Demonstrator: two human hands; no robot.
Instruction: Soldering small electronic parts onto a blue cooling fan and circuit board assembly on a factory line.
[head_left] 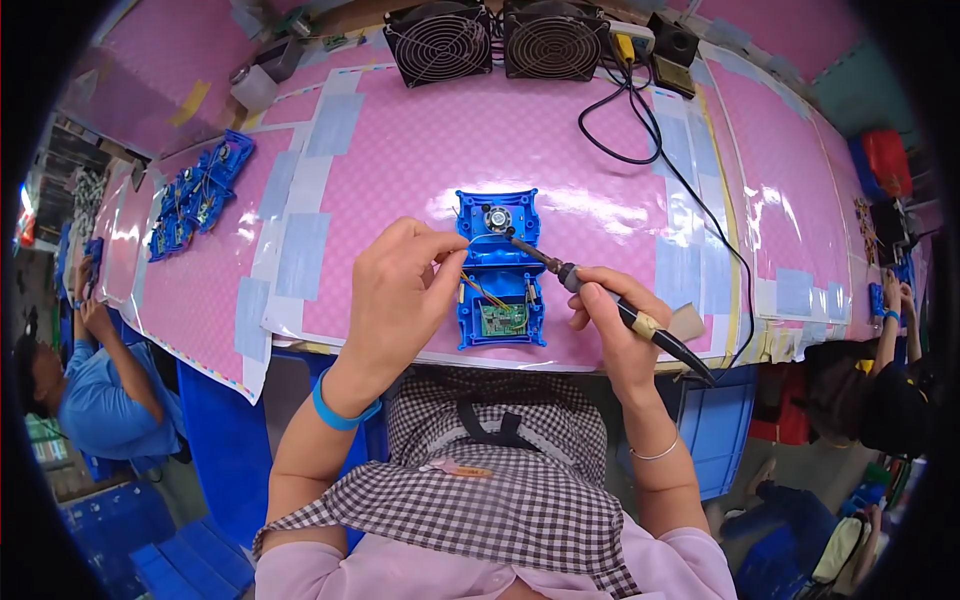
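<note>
Fingers of the right hand (612,310) are closed round the handle of a soldering iron (600,293), held like a pen; this grip is clamped on the iron, whose long axis runs from the lower right, past the desk's near edge, up and to the left. Its tip lies at the upper half of a blue housing (500,268), just beside the round speaker (497,218) set there. The iron's black cord (700,215) trails from the handle's rear end away toward the far right corner of the desk (400,150). The left hand (405,285) comes in from the left of the housing, thumb and forefinger pinched together on what looks like a thin wire at the housing's left rim, level with the iron's tip; what exactly it pinches is too small to tell. So both hands meet at the upper half of the housing, the right one reaching from farther off along the iron, the left one touching the part directly. The housing lies lengthwise, near to far, close to the desk's near edge at its middle, a green circuit board (503,318) in its lower half with coloured wires running up. Both wrists are raised, forearms coming over the near edge. More blue housings (195,195) lie along the left edge, and two fans (495,42) stand at the far edge.
</note>
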